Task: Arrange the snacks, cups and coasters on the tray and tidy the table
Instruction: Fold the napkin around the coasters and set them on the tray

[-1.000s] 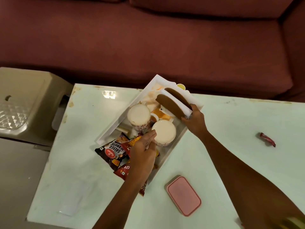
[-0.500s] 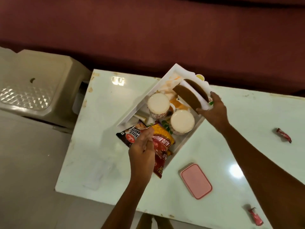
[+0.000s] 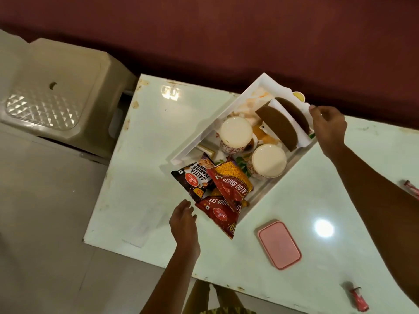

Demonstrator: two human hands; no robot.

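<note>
Nearest me, two small red sweets [image 3: 359,299] and a pink lid [image 3: 279,244] lie loose on the bench [image 3: 140,155]; I judge clearing those comes next. My left hand [image 3: 183,219] hovers open, grip empty, beside the snack packets [image 3: 223,191], which overhang the near end of the white tray [image 3: 204,134]. The tray's long axis runs diagonally, far end pointing up-right. Beyond stand two cups [image 3: 235,133] and brown coasters [image 3: 280,125]. My right hand [image 3: 328,128] is open at the far rim.

Beige plastic stool [image 3: 61,96], maroon sofa [image 3: 226,35]
</note>
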